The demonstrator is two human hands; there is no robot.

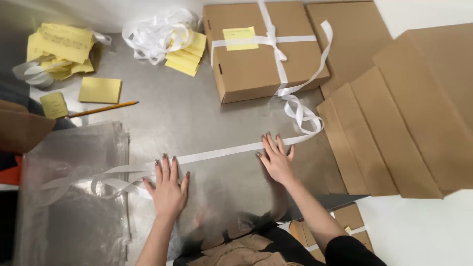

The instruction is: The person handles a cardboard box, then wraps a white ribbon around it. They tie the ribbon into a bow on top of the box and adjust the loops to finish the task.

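Head view shows our left hand (168,189) and right hand (277,160) pressed flat, fingers spread and gripping nothing, on a white ribbon (217,154) stretched across the middle of the metal surface (172,113). Its right end loops toward the tied cardboard box (261,49) at the far edge. We judge the ribbon could twist or slide on the slick metal, and its left tail may snag the plastic sheets (74,197).
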